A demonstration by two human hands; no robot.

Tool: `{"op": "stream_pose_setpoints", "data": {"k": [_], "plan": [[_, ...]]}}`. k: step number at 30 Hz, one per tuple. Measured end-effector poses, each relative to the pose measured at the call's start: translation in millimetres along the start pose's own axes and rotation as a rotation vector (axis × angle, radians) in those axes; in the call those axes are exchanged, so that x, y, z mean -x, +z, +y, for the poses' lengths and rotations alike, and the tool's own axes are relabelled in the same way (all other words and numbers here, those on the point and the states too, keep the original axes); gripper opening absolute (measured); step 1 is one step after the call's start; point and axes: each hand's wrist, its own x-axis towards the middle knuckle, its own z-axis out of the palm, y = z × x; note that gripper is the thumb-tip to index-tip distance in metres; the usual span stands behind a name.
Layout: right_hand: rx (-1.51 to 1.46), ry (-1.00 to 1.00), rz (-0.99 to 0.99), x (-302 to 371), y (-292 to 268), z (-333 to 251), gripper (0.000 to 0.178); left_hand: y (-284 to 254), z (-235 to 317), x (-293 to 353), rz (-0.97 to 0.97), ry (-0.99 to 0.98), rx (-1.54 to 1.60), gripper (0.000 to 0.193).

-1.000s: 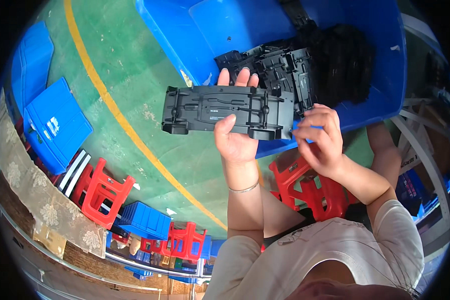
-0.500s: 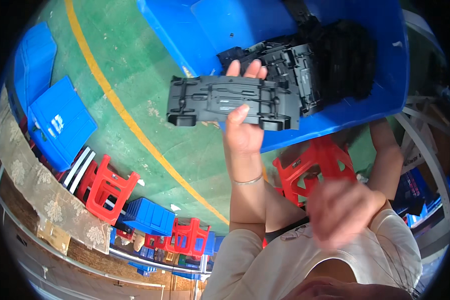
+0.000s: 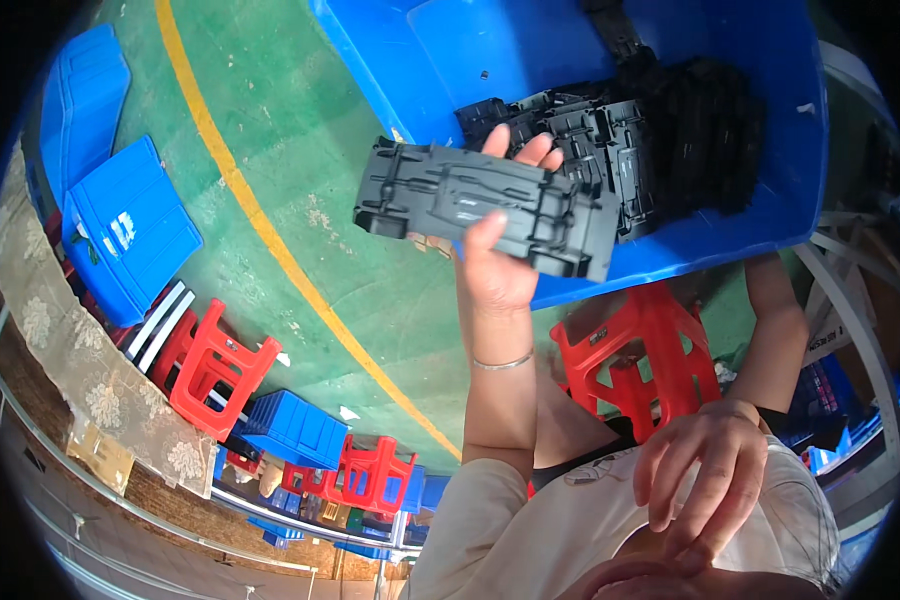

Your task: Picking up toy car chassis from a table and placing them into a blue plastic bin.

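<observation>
The left hand (image 3: 500,280) has a good hold on a black car bottom (image 3: 450,185). Its thumb presses on the side that faces up, and the other fingers go under the part and poke out past its far edge. The part is at the near left corner of the big blue bin (image 3: 530,45), held up over the bin's edge, and it tips down a bit toward the right. A thin bracelet (image 3: 503,363) goes round the left wrist, on the near side of the bin. The right hand (image 3: 705,475) is well back from the bin, up by the person's mouth, with its fingers bent (I cannot tell if it holds any small thing).

Inside the bin is a heap of black pieces (image 3: 570,125), and some look just like the one in the hand. A red stool (image 3: 630,385) stands just on the near side of the bin. To the left of the bin is the green floor (image 3: 300,130), with a yellow line (image 3: 270,243) across it. Farther left of the bin are a blue crate (image 3: 135,235), another red stool, and a cloth with pale flowers (image 3: 100,380).
</observation>
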Motion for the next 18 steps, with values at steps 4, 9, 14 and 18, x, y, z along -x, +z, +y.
{"op": "stream_pose_setpoints", "data": {"k": [4, 9, 14, 18], "plan": [[-0.118, -0.058, 0.031, 5, 4, 12, 0.012, -14, 20, 10, 0.103, -0.009, 0.235, 0.062], [-0.125, -0.015, -0.098, 2, -6, 8, 0.012, -47, 34, 18, 0.095, 0.149, 0.352, 0.048], [-0.226, -0.004, -0.092, -13, -5, 16, 0.016, -57, 54, 28, 0.284, 0.242, 0.308, 0.037], [-0.276, 0.007, -0.178, -5, -7, 29, 0.019, -60, 55, 29, 0.425, 0.103, 0.456, 0.029]]}}
